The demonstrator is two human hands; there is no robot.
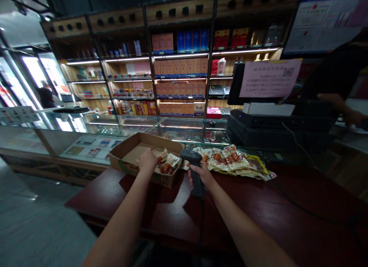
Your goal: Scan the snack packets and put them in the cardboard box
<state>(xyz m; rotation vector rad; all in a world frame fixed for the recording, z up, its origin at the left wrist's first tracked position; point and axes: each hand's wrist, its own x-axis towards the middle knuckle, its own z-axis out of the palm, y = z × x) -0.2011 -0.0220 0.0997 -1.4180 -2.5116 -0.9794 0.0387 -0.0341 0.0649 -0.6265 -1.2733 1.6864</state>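
My right hand (203, 174) is wrapped round the handle of a black barcode scanner (191, 156), its head tilted over the table. My left hand (147, 160) is inside an open cardboard box (126, 151), closed at the edge of a clear-and-cream snack packet (161, 156); its fingertips are partly hidden. More vacuum-sealed packets with reddish-brown food (168, 166) lie in the box's right end. Right of the scanner, a spread pile of similar packets (230, 157) rests on the table.
The dark red table (172, 213) abuts a glass display counter (138, 123). A scanner cable (201, 217) hangs toward me. At right stand a monitor with a pink notice (268, 79) and a black cash drawer (276, 123). Another person's hand (352, 115) is beyond. Stocked shelves line the back.
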